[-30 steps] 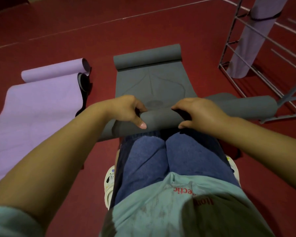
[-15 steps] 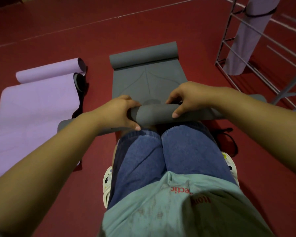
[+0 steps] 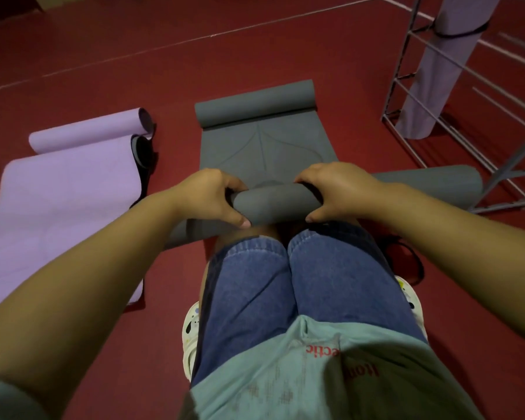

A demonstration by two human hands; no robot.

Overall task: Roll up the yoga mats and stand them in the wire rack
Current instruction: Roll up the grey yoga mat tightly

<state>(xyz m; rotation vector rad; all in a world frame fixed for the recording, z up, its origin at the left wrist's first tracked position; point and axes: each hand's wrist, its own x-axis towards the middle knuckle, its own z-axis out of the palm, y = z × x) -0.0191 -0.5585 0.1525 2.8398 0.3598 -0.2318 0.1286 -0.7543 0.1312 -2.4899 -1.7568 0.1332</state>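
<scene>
Head view: left hand [image 3: 208, 197] and right hand [image 3: 335, 189] are gripping the grey mat [image 3: 275, 204] roll above the knees, its far part lying on the red floor [image 3: 134, 56]; wire rack [image 3: 437, 116] is standing far right

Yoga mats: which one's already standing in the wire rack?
The rolled lilac mat, upright in the wire rack with a black strap round it. The grey mat is mid-roll in both hands; the other lilac mat lies mostly flat.
</scene>
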